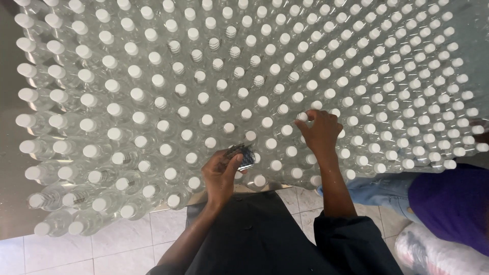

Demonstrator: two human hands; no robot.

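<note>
Many clear plastic bottles with white caps [206,119] stand packed together on a metal table [10,168]. My left hand [221,173] is near the table's front edge, closed on a small stack of dark, striped bands [243,154]. My right hand [320,131] reaches further in, and its fingertips pinch the white cap of one bottle [303,116]. A cluster of bottles in the upper middle [218,63] has striped bands around the caps, while the others have plain white caps.
The table's front edge runs diagonally above a white tiled floor [102,249]. A second person in blue jeans and a purple top [448,203] is at the right. A wrapped bundle [438,252] lies at the bottom right.
</note>
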